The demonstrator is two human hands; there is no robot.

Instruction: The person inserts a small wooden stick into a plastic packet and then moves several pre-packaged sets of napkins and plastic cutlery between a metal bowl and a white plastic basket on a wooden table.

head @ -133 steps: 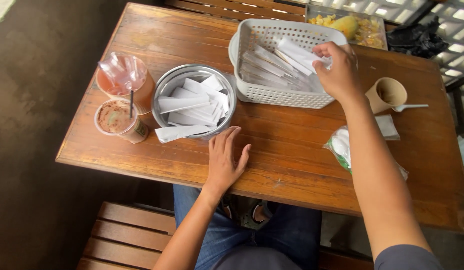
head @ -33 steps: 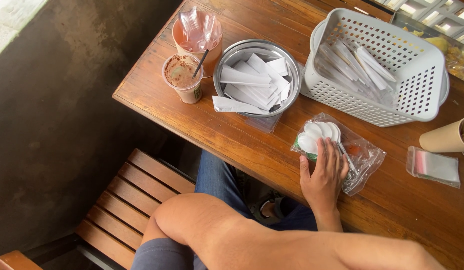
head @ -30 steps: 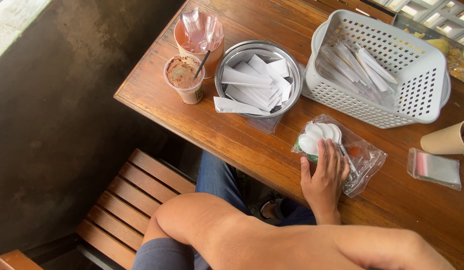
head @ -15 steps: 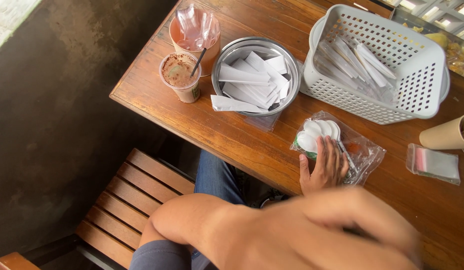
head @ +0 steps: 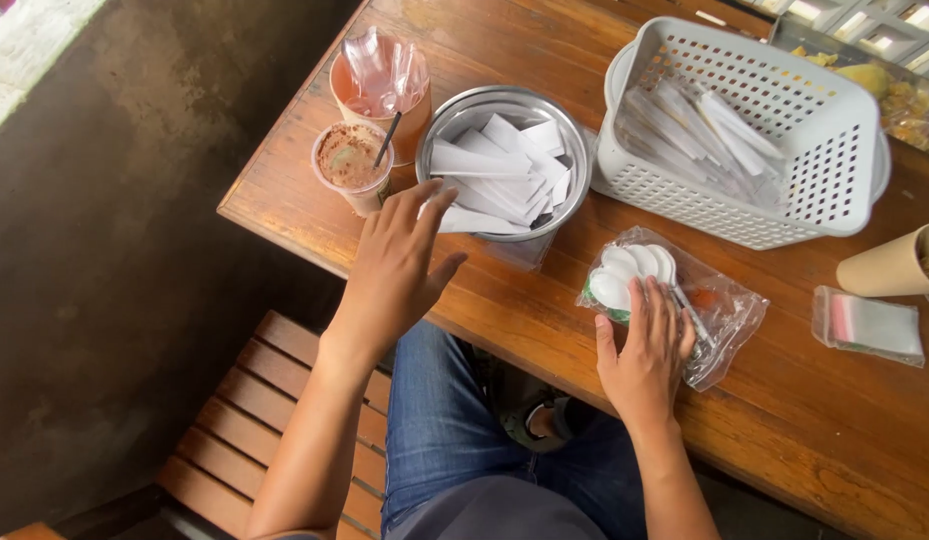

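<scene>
While the clear bag of white plastic spoons [head: 674, 300] sits near the wooden table's [head: 804, 430] front edge, it's pinned flat under the right hand [head: 644, 350], fingers spread. The left hand [head: 399, 265], open and holding nothing, is hovered just by the steel bowl of paper packets [head: 504, 160].

I take this for a café or small eatery with open-air seating, not a home. I see a slatted wooden table [head: 544, 330] with a matching slatted bench [head: 284, 400] over a rough concrete floor [head: 134, 250]. Two iced drinks stand in clear plastic cups [head: 352, 165] with a straw, the takeaway kind. A steel bowl [head: 504, 160] holds many white paper sachets, a white plastic basket [head: 754, 130] holds more long wrapped items, and a clear bag [head: 674, 300] holds white plastic spoons: bulk serving stock. A paper cup [head: 894, 262] lies at the table's far edge.
</scene>
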